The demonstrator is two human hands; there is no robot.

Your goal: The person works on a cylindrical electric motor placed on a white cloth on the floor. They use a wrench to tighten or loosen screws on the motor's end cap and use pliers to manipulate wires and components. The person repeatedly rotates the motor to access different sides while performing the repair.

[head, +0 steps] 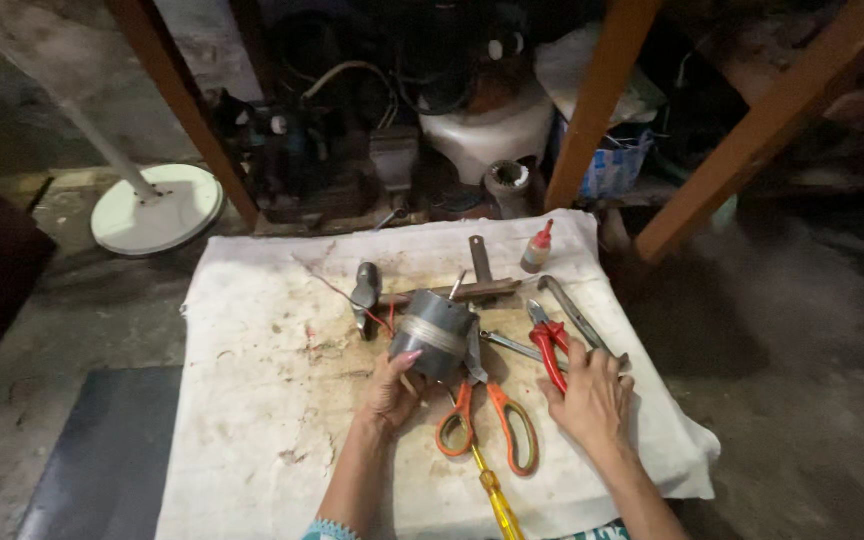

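Nearest you lay a yellow-handled screwdriver (497,495) and orange-handled scissors (487,425) on the white cloth (252,400). Your left hand (392,392) clasped the grey motor housing (432,333) at mid-cloth; your right hand (590,395) grasped red-handled pliers (550,345). Gripping work appeared due; steady the housing first.

At the far edge of your surface (252,330), toward its far right corner, a small glue-type bottle (537,249) stands on the white cloth: pale, brownish body, red pointed cap, tilted slightly. No label shows clearly on it. Beyond that far edge, on the floor between two orange-brown wooden legs, you see a blue-and-white printed plastic bag (616,165), crumpled, with a white bundle (592,60) resting above it. You have no signs or screens before you.
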